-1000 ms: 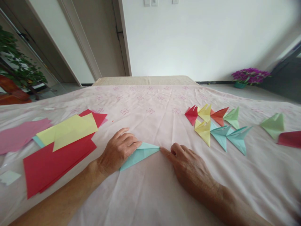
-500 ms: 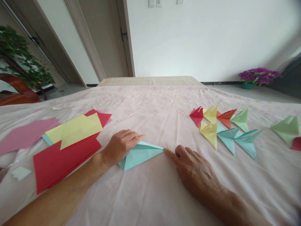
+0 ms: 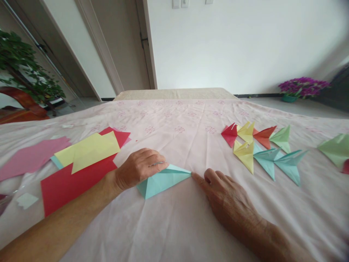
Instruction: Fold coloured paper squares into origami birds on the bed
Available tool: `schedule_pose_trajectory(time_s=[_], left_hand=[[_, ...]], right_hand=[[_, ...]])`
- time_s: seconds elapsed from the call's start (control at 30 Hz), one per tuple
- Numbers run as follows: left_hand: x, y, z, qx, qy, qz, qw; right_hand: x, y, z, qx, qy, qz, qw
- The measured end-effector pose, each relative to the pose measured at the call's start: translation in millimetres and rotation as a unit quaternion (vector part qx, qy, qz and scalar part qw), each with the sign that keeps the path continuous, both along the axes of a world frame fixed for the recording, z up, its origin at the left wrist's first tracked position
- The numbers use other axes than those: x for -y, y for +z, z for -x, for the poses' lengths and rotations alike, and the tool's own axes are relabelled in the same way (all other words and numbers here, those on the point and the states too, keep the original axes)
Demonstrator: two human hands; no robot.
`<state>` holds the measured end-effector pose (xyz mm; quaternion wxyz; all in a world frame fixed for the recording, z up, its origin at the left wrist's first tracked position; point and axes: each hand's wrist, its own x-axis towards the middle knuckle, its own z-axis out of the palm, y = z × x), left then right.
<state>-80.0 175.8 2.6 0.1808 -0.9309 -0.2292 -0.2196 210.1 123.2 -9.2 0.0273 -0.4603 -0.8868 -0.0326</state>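
A folded piece of light blue paper (image 3: 166, 182) lies on the cloth in front of me, its narrow point toward the right. My left hand (image 3: 141, 165) covers its far left part, closed with thumb and index finger pinching near the upper edge; what the other fingers touch is hidden. At the paper's right point, the stretched index fingertip of my right hand (image 3: 226, 196) holds the tip. The other fingers of that hand are curled in, and its thumb is hidden.
Red sheets (image 3: 76, 182), yellow sheets (image 3: 95, 149) and pink paper (image 3: 35, 154) lie at the left, beside a white scrap (image 3: 26, 200). Several folded paper shapes, including a yellow one (image 3: 245, 154) and a blue one (image 3: 291, 165), stand in rows at the right. A pale flowered tablecloth (image 3: 174, 116) lies underneath.
The left thumb and index finger have come closer together at the paper's upper edge. My right hand stays at the tip. The view has shifted slightly.
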Motion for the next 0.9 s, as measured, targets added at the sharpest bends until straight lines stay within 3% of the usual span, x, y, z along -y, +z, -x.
schedule_pose_trajectory(time_s=[0.17, 0.57, 0.9], left_hand=[[-1, -1.4, 0, -0.005, 0.012, -0.022, 1.000], [3, -9.4, 2, -0.032, 0.042, 0.058, 0.997], [6, 1.4, -1, -0.069, 0.070, 0.131, 0.986]], right_hand=[[0, -0.8, 0, 0.002, 0.001, 0.001, 1.000], [0, -3.0, -1, -0.012, 0.005, -0.008, 1.000], [0, -3.4, -2, -0.026, 0.014, -0.026, 0.999]])
